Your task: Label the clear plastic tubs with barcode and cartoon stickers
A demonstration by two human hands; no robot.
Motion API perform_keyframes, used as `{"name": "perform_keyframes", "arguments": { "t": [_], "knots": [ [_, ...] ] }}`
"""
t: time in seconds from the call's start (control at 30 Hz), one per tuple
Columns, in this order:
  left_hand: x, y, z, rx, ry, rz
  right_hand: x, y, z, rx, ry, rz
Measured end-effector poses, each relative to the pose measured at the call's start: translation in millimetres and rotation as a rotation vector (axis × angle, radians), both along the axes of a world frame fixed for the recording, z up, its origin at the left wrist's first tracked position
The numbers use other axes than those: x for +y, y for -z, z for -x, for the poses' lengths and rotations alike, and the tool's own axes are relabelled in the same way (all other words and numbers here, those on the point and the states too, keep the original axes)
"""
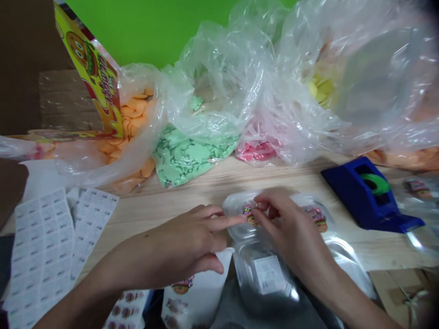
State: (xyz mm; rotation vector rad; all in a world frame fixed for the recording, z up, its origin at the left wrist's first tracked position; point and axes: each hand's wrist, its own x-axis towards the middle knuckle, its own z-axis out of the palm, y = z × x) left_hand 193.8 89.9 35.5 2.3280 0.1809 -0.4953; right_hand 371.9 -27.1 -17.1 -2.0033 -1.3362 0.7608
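Clear plastic tub [242, 228] lies under the right hand [291, 224], touching the left hand [181, 242].

Bare left hand [181, 242], bare right hand [291, 228]

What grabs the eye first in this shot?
Large clear plastic bags of flat orange, green and pink pieces stand out across the back of the wooden table, with a bright blue tape dispenser at right. In front, the left hand and right hand meet over a burger-logo sticker on a clear plastic container. White label sheets lie at left.
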Motion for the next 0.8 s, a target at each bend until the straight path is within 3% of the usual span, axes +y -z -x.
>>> {"name": "perform_keyframes", "arguments": {
  "t": [0.1, 0.3, 0.4, 0.7, 0.8],
  "knots": [
    [2.2, 1.0, -2.3, 0.013, -0.022, 0.022, -1.8, 5.3, 5.4, -0.164, 0.011, 0.017],
    [2.1, 20.0, 4.1, 0.044, -0.299, 0.117, -7.9, 3.0, 4.4, -0.08, -0.044, 0.132],
    [-3.8, 21.3, 6.8, 0.06, -0.301, 0.129, -13.2, 0.6, 5.0, -0.054, -0.018, 0.071],
    [-14.1, 6.9, 7.1, -0.008, -0.253, 0.002, -21.0, 6.1, 8.2, 0.11, 0.08, -0.017],
    [-13.4, 3.7, 5.3, -0.019, -0.295, 0.059, -19.2, 6.2, 13.2, 0.295, 0.166, -0.031]
  ]
}}
